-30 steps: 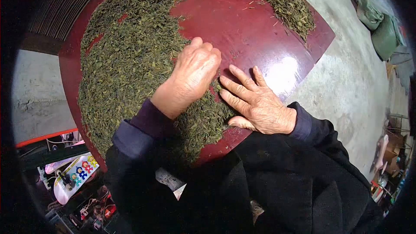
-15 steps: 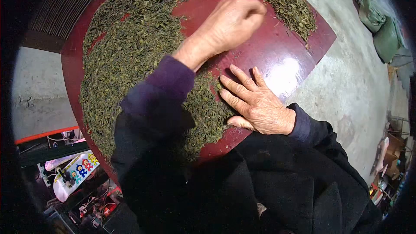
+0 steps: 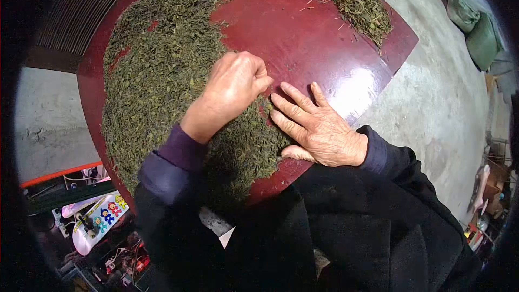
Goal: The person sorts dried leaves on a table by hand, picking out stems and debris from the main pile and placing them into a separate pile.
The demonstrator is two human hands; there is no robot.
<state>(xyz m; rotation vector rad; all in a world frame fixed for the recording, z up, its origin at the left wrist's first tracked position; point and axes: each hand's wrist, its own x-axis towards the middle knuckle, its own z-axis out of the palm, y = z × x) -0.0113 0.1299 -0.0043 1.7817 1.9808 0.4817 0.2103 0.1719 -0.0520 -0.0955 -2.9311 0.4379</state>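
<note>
A wide spread of dried tea leaves [image 3: 162, 75] covers the left part of a dark red tabletop [image 3: 281, 27]. My left hand [image 3: 230, 89] hovers over the right side of this spread, its fingers curled and the thumb pressed against them. Whatever it may hold is hidden. Flat on the tabletop lies my right hand [image 3: 324, 135], fingers stretched out, with thumb and fingertips at the edge of the nearer leaves [image 3: 254, 146]. A smaller pile of leaves and stalks [image 3: 362, 13] sits apart near the far right corner.
Green sacks [image 3: 478, 35] stand on the concrete floor [image 3: 427, 124] at the right. A skateboard [image 3: 100, 219] with colourful figures lies among clutter at lower left. A dark ribbed panel [image 3: 81, 11] borders the table at upper left.
My left hand has moved back toward me and to the left, from near the small pile to over the large spread. My right hand has stayed in place.
</note>
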